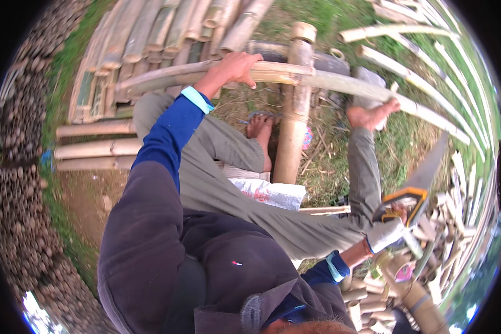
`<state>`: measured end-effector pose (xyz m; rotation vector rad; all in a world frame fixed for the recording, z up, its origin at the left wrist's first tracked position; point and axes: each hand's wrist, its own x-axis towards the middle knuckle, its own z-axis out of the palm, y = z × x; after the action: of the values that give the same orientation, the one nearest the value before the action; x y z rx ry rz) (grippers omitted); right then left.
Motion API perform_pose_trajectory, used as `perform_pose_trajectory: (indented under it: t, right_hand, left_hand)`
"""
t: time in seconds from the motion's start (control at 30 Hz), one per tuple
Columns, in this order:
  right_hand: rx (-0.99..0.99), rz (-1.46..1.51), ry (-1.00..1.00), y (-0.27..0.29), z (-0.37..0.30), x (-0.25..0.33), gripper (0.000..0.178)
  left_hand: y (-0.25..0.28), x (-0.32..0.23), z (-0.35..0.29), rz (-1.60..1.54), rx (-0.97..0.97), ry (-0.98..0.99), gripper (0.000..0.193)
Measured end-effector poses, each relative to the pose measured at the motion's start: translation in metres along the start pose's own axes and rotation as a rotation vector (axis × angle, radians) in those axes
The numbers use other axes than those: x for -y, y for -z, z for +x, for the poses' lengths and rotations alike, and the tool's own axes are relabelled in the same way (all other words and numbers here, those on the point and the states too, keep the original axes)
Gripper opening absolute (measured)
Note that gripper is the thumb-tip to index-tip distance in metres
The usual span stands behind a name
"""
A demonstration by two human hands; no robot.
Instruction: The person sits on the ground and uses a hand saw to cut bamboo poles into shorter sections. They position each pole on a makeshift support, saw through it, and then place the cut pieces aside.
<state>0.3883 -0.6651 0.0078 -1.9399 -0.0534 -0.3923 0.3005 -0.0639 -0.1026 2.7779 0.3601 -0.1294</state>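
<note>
My left hand (236,68), bare, is closed over a long bamboo pole (339,83) that slants across in front of me. A shorter bamboo piece (281,67) lies along the pole's upper side under the same hand. The pole rests across an upright-looking thick bamboo post (295,117). My bare foot (367,114) presses against the pole farther right. Low on the right, my right hand (387,231), in a whitish glove, grips a hand saw (426,170) by its black and orange handle. The saw's blade points up and away, apart from the pole.
Cut bamboo lengths (150,33) are stacked at the far left. Long poles (423,78) lie on grass at the far right. Short offcuts (456,228) are heaped beside the saw. A white sack (270,192) lies near my legs. Large bamboo piles (16,222) line the left.
</note>
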Motion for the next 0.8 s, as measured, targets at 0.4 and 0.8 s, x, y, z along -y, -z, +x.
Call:
perform_pose_trajectory:
  t: [0.4,0.8]
  right_hand:
    - [0.584,0.223,0.111,-0.16,-0.088,0.077,0.049]
    - [0.869,0.517,-0.199,-0.207,-0.138,0.062,0.069]
  left_hand:
    - [-0.021,-0.038,0.039,0.044,-0.047,-0.041,0.081]
    - [-0.001,-0.024,0.002,0.087,-0.064,0.102,0.08]
